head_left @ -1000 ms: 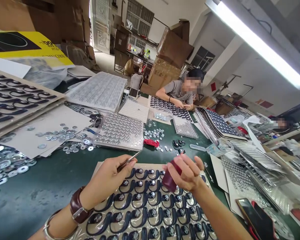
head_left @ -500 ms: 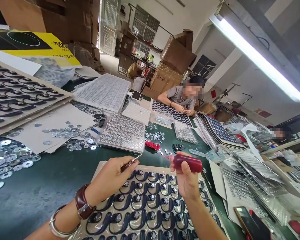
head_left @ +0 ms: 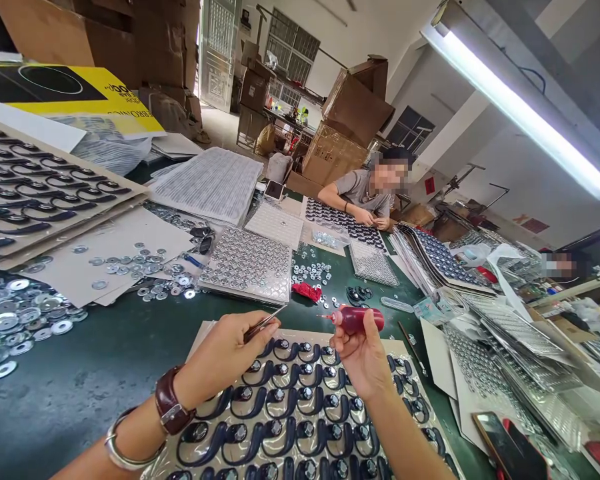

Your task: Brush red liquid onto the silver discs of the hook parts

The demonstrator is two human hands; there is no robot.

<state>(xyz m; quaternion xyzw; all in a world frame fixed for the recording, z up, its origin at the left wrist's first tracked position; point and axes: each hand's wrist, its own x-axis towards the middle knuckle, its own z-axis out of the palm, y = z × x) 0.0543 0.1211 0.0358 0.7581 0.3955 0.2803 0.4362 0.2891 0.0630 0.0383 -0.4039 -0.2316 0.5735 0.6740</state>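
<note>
My left hand [head_left: 230, 357] pinches thin metal tweezers [head_left: 266, 321], their tips pointing up and to the right. In my right hand [head_left: 363, 360] is a small bottle of red liquid [head_left: 355, 319], lying on its side with its narrow nozzle towards the left. Both hands hover above the far part of a board [head_left: 205, 337] covered in clear film. On it sit rows of dark hook-shaped pieces [head_left: 275, 428], each with a shiny round part. A crumpled red cloth or wrapper [head_left: 307, 291] lies beyond the hands.
Loose metal washers [head_left: 17, 323] pile up at the left, near a stacked board of hook pieces [head_left: 40, 193]. A tray of round metal parts [head_left: 247, 263] lies ahead. Another person [head_left: 367, 193] works across the table. Phones [head_left: 510, 443] and stacked sheets are at the right.
The bottle in my right hand has shifted left and turned, with its nozzle closer to the tweezers. My left hand has barely moved.
</note>
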